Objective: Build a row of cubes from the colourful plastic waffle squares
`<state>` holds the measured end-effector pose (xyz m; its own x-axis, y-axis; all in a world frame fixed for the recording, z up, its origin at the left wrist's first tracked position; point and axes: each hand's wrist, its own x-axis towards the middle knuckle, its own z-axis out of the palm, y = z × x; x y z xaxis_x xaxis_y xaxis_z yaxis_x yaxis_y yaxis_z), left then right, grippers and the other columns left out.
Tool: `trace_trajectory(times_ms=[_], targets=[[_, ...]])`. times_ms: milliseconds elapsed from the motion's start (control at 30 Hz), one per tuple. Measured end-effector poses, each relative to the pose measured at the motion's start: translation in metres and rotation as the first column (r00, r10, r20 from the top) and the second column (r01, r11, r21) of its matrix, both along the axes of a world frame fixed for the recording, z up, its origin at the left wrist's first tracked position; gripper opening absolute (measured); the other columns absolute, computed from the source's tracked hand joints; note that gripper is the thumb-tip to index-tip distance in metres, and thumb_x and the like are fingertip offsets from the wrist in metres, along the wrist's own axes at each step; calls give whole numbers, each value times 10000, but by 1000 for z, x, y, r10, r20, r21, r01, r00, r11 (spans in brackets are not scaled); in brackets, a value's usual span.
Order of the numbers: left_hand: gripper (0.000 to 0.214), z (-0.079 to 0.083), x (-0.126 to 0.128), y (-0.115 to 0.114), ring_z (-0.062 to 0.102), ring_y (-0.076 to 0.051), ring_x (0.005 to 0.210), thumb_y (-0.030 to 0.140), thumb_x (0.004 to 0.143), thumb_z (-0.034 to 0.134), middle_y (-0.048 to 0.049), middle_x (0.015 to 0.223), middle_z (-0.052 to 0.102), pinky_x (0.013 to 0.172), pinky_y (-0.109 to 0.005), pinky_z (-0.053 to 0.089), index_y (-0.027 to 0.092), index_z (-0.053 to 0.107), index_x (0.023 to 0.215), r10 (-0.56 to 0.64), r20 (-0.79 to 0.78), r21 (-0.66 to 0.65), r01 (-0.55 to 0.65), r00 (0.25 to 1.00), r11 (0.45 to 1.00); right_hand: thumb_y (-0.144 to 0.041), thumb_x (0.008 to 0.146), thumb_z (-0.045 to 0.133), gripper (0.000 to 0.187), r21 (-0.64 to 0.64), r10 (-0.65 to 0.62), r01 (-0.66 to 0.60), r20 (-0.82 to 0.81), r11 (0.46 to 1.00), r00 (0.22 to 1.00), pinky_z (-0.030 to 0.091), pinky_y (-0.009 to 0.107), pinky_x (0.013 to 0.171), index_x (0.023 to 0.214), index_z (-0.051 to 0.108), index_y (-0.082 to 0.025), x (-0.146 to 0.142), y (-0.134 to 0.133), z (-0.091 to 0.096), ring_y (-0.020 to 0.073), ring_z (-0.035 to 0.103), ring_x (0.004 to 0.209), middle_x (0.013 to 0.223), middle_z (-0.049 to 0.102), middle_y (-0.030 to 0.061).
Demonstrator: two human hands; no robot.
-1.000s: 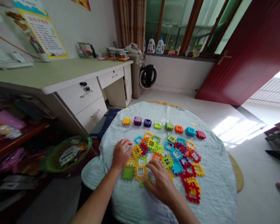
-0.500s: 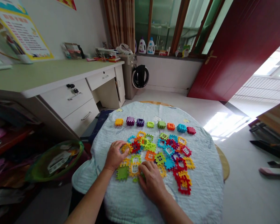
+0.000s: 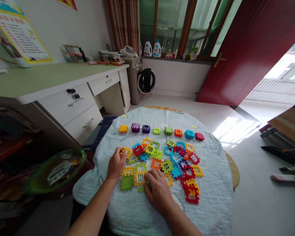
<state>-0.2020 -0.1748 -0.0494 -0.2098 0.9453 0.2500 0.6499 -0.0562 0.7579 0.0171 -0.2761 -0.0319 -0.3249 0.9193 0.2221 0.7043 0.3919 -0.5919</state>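
Observation:
My left hand (image 3: 115, 165) pinches a yellow toothed building tile (image 3: 126, 152) at the left of the heap. Beside it lie a green tile with a white lattice (image 3: 132, 159) and a red tile (image 3: 138, 150). Lower down, my right hand (image 3: 158, 186) rests on the cloth with curled fingers. A bit of a green tile (image 3: 148, 182) shows between its thumb and fingers, mostly hidden. Left of these fingers are a yellow tile with a white window (image 3: 140, 178) and a solid green tile (image 3: 127, 182).
Tiles sorted by colour form a row at the far side, from a yellow stack (image 3: 123, 128) to a red stack (image 3: 199, 136). More mixed tiles, such as a blue one (image 3: 177, 171), spread rightward on the cloth-covered round table (image 3: 211, 196). A green basket (image 3: 55, 173) stands left.
My left hand has shifted left with the yellow tile, away from the red tile. The green latticed tile near it now shows. My right hand stays nearly in place.

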Motion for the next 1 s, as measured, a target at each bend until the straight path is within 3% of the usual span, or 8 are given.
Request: trace_trajectory(times_ms=[167,300,400,533,633,700,800,1000], targets=[[349,-1,0,1,681,-220,810,459,890,451,-43,906,691,732,-340,531,228,523,1141,19,70,-16,-18,997,1000,-158,869,555,179,-3,4,-4,-11,1000,1000,445,372,871,1014,609,-248,-1,-1,-1,218,525,970,1046,629,46],[379,-6,-3,4,599,-282,1102,395,838,516,-119,1136,641,959,-455,482,205,521,1166,103,-46,151,-95,994,984,-153,865,549,219,28,16,-14,-65,1000,998,456,361,888,1052,610,-247,4,-1,2,211,548,990,1067,638,55],[347,-9,-4,7,536,-307,1193,371,829,531,-138,1194,604,1069,-511,392,197,527,1129,108,-141,238,-72,984,969,-183,887,530,212,65,-17,22,-69,998,997,441,366,941,1073,617,-235,20,14,14,211,556,1030,1098,645,68],[292,-10,-5,8,554,-300,1146,348,840,511,-128,1140,621,1059,-504,397,195,544,1086,70,-181,245,-24,981,969,-259,914,516,220,35,-165,162,130,986,978,397,401,1003,1086,647,-221,55,57,32,244,541,1119,1174,648,92],[263,-9,-5,8,566,-292,1122,346,835,509,-113,1112,635,1042,-487,414,210,560,1054,65,-174,223,-25,983,974,-317,889,558,412,5,-337,356,330,935,882,328,467,1070,1283,576,-197,80,89,32,309,439,1290,1369,552,137],[243,-9,-5,8,577,-286,1101,351,833,508,-103,1090,644,1026,-470,429,218,569,1027,63,-169,203,-28,984,979,-358,896,548,510,-27,-378,426,415,904,828,306,496,1078,1376,504,-190,88,101,27,333,394,1339,1432,493,164],[217,-9,-4,9,592,-283,1064,355,833,500,-95,1055,655,995,-453,450,223,579,986,54,-182,183,-20,982,983,-408,904,536,524,-67,-335,410,463,910,821,309,510,1063,1387,493,-209,87,102,18,340,404,1333,1442,477,174],[199,-9,-3,9,604,-279,1013,356,830,502,-85,1024,660,957,-442,467,230,581,961,32,-188,165,-1,982,986,-383,887,566,464,-74,-241,296,413,952,878,297,494,1093,1326,554,-233,57,77,11,328,393,1352,1468,462,147]])
